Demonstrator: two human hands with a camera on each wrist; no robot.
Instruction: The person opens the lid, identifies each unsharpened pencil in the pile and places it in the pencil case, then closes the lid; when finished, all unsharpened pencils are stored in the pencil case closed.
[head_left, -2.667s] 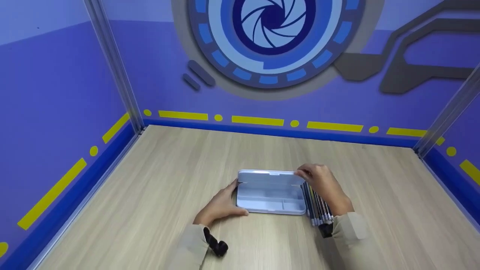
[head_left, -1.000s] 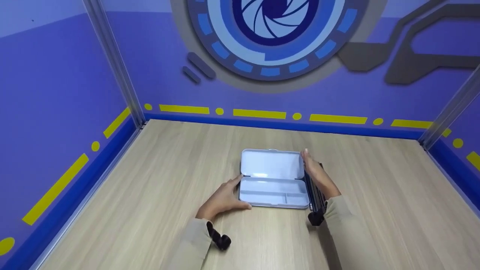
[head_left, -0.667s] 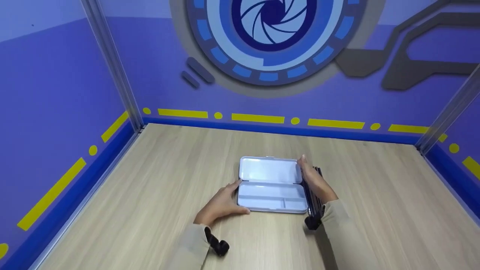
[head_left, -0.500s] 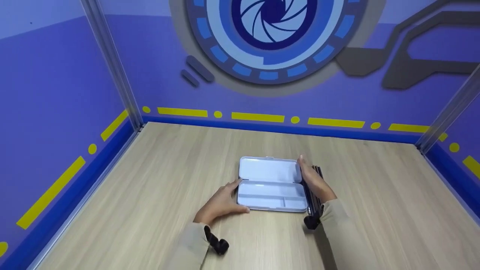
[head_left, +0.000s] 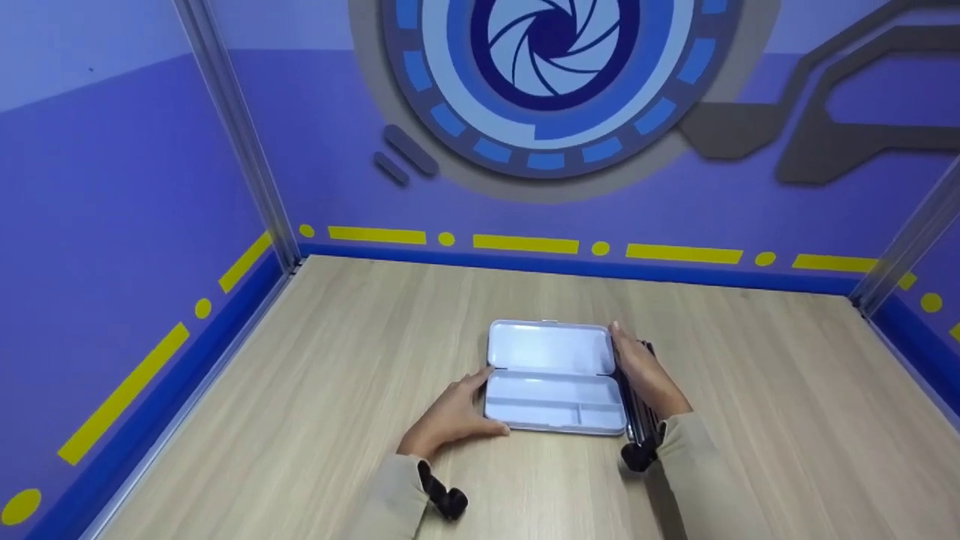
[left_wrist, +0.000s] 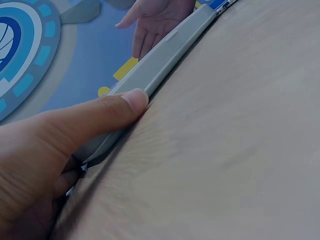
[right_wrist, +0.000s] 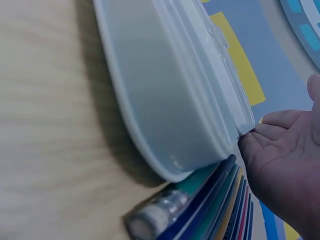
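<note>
A pale pencil case (head_left: pixel 534 389) lies open on the table, its lid (head_left: pixel 551 347) folded back and its compartments bare. My left hand (head_left: pixel 454 416) grips the case's left end, thumb along the front edge and fingers round the side. In the left wrist view the thumb presses on the case wall (left_wrist: pixel 170 57). With fingers extended, my right hand (head_left: pixel 646 375) touches the right edge of the lid. Beneath it, a row of pencils (right_wrist: pixel 215 200) lies alongside the case's right end, partly hidden by the hand in the head view.
The wood-grain table (head_left: pixel 360 337) is bounded by blue-purple panels (head_left: pixel 135 225) at the left, back and right. Metal posts (head_left: pixel 240 142) stand at the back corners. Dark wrist-worn devices (head_left: pixel 448 501) hang from both sleeves near the tabletop.
The lid has swung back from partly raised to folded out. My right hand has gone from pinching the lid's corner to lying along its right edge. My left hand keeps its grip.
</note>
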